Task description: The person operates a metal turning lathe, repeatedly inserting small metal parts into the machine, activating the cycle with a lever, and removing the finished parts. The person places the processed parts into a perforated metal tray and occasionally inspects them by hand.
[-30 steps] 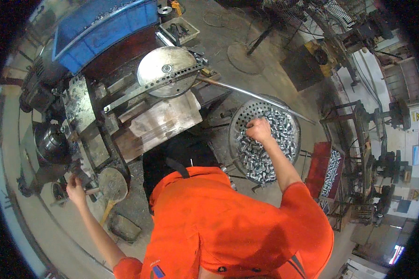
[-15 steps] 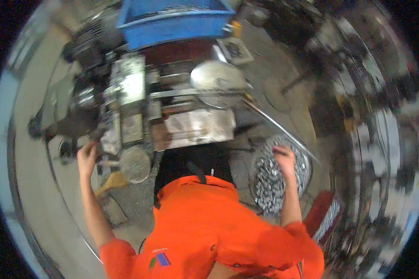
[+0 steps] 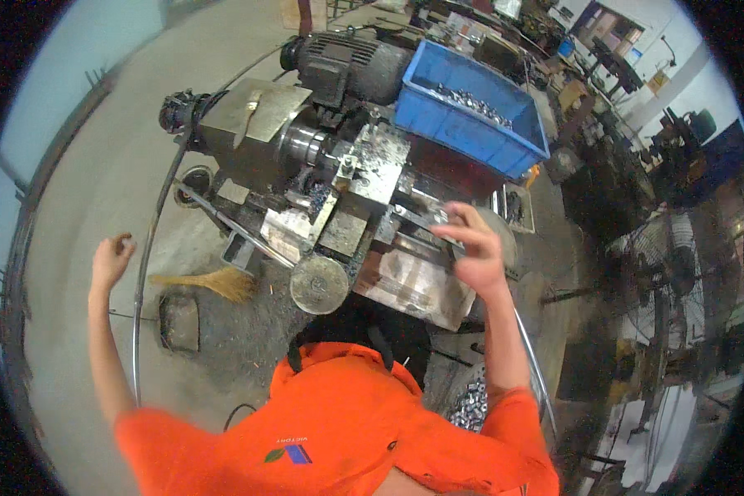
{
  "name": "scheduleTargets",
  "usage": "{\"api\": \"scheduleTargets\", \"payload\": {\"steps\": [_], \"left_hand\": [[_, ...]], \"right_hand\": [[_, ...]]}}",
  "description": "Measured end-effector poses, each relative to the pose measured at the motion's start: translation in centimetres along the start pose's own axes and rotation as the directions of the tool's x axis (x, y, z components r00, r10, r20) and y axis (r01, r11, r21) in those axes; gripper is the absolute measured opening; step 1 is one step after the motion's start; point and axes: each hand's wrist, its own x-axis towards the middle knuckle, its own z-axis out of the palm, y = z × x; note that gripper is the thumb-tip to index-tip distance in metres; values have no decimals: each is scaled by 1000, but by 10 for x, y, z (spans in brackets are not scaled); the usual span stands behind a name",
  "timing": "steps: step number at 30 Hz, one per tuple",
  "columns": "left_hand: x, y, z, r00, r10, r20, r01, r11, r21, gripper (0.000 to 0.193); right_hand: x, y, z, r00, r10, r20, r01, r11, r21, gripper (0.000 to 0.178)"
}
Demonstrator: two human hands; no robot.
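Note:
My left hand (image 3: 111,263) is raised over the floor at the left, beside a dark hanging cable. Its fingers are loosely curled, with a gap between them and nothing visible inside. My right hand (image 3: 476,252) hovers over the right part of a small metal lathe (image 3: 380,165). Its fingers point left, bent and apart, and I see no thing in them. Below the hand lies a stained flat sheet (image 3: 405,285) on the lathe bed. A round metal disc (image 3: 494,227) is partly hidden behind this hand. Another round plate (image 3: 319,285) sits at the lathe's near end.
A blue crate (image 3: 471,136) with small metal parts stands behind the lathe, next to a motor (image 3: 351,66). Metal pieces (image 3: 471,405) fill a basin by my right forearm. A straw brush (image 3: 223,283) and a dark pan (image 3: 179,322) lie at left. A long rod (image 3: 231,223) slants beside the lathe.
My view has turned, and the lathe and crate now appear farther right. My right hand has gone from over the basin to the lathe; my left hand has moved away from the lathe.

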Motion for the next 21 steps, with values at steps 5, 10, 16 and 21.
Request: {"api": "scheduleTargets", "payload": {"steps": [5,10,16,21], "left_hand": [[-59,-19,85,991,-136,-11,126,941,-313,37],[-57,6,56,907,-292,303,396,835,-381,32],[-51,-3,65,980,-173,99,194,941,-276,26],[-49,-16,78,980,-196,-39,191,976,-101,26]], "right_hand": [[102,0,50,967,-139,213,200,933,-299,45],[157,31,96,925,-27,378,237,820,-522,39],[184,61,128,863,256,436,126,726,-675,37],[187,78,140,902,194,386,76,808,-585,36]]}}
